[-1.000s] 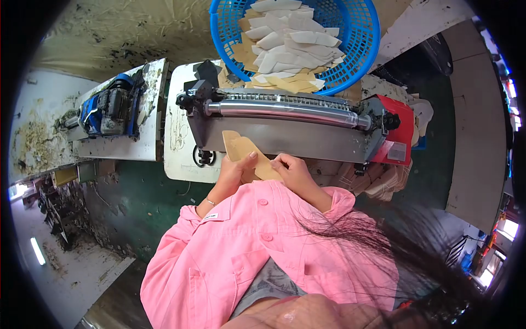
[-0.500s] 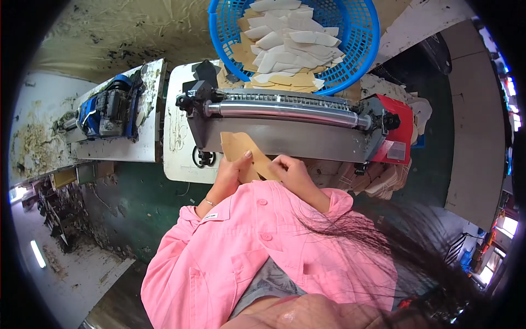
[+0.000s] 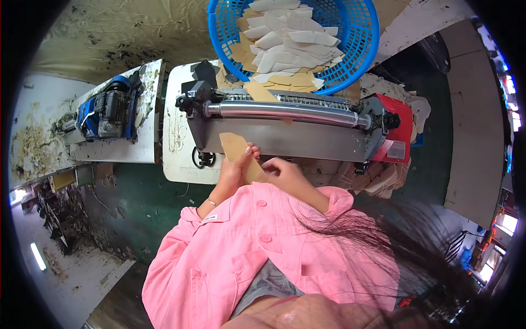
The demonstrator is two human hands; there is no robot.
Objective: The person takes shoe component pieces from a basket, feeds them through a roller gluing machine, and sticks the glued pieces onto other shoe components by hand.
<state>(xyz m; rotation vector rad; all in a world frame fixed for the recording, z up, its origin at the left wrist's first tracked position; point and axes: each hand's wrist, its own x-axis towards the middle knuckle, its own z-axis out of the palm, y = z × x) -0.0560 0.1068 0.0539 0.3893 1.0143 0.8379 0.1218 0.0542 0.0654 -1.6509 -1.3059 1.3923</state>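
Left hand (image 3: 235, 169) grips tan piece (image 3: 236, 151), near side of roller machine (image 3: 285, 111). Right hand (image 3: 287, 174) at piece's lower end, fingers curled, grip can't tell. Another tan piece (image 3: 261, 92) at machine's far side, by roller. Blue basket (image 3: 359, 71) beyond machine.

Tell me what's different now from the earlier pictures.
A tan strip now shows behind the shiny roller, where none showed before. Less tan material fans out from the left hand, which still grips a tan piece. The right hand has shifted slightly toward the left. The blue basket and machine stayed put.
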